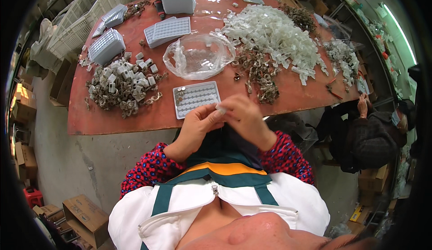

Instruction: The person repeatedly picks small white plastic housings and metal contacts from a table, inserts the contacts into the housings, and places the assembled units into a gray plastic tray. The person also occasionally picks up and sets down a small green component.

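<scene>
- The left hand (196,124) and the right hand (244,117) meet just in front of the person's chest, at the near edge of the red-brown table (112,124).
- Between them sits a small white plastic piece (221,109), pale and slightly translucent, blocky in shape. Most of it is hidden by fingers, so finer detail cannot be made out.
- The fingers of both hands are drawn together and pinched on that piece, the left thumb and forefinger from one side, the right fingertips curled over it from the other.
- Just beyond the hands lies a flat grey tray (196,98) with rows of round pockets. A few pockets at its left end hold small dark round parts.
- Behind the tray is a crumpled clear plastic bag (198,56), open and lying flat.
- To the right spreads a large heap of white plastic pieces (270,36) that look like the one being held, with a tangle of brownish scrap (258,72) along its near side.
- To the left is a smaller mixed pile of white pieces and brown scrap (121,85).
- Stacks of grey trays (167,30) stand farther back, and white plastic crates (85,16) stand off the far left corner.
- At the right end of the table another person in dark clothing (369,133) sits bent over.
</scene>
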The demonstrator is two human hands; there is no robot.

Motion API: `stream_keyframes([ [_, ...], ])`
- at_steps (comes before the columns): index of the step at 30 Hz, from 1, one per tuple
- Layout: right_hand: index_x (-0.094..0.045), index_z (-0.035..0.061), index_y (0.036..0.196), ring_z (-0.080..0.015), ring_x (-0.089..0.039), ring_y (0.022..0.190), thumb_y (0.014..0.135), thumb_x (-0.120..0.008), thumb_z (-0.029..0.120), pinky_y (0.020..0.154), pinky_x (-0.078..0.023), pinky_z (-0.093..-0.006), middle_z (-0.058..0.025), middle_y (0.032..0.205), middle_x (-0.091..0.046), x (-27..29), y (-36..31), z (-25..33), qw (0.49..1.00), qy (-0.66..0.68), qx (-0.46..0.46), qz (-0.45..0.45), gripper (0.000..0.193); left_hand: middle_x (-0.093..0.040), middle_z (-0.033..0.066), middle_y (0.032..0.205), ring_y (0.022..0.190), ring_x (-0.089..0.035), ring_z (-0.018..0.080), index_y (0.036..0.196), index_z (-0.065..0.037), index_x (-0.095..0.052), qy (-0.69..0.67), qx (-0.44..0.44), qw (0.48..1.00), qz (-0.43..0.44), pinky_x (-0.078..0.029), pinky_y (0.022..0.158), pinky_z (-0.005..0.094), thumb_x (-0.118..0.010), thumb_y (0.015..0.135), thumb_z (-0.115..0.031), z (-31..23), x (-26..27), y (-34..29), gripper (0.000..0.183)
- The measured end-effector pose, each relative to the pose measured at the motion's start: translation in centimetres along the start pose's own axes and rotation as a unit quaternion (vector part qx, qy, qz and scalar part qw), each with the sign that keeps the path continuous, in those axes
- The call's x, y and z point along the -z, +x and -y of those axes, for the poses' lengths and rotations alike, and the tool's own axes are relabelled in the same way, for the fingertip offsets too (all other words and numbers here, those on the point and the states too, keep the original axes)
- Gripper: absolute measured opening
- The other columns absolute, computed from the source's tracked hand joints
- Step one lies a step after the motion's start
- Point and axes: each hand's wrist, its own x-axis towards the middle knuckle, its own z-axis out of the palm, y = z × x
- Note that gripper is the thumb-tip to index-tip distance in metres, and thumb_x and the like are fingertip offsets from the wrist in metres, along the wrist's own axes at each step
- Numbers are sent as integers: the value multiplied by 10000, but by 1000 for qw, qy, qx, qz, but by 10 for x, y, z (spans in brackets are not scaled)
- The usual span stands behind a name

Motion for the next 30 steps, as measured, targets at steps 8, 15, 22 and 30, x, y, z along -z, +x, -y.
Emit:
stream_keyframes([
  [8,-719,88,1023,-257,-625,891,801,-765,150,747,-530,-349,-75,932,-629,20,25,-53,982,-117,-146,-21,235,-669,51,1048,891,-685,131,1251,-3,-595,8,18,999,-50,-594,804,286,-658,971,-142,7,12,-21,319],
  [15,-712,104,985,-201,-636,872,825,-757,143,718,-525,-328,-44,899,-655,15,47,-100,969,-244,-18,-21,171,-653,70,1038,847,-688,137,1273,5,-575,-11,27,999,-44,-599,787,300,-636,977,-118,0,18,-26,327],
  [22,-655,38,1071,-103,-654,810,963,-678,168,690,-535,-239,-54,943,-715,32,19,-55,796,512,-318,-50,170,-628,73,1048,815,-675,151,1254,8,-555,-71,0,995,-71,-589,739,297,-586,969,-62,-5,15,-23,295],
  [30,-667,15,1047,-120,-684,856,940,-690,99,767,-584,-266,-73,970,-718,-6,-18,-6,805,523,-263,-90,138,-671,31,951,766,-621,72,1213,7,-609,98,-142,985,-23,-514,623,202,-696,946,-123,-5,-13,-17,310],
])
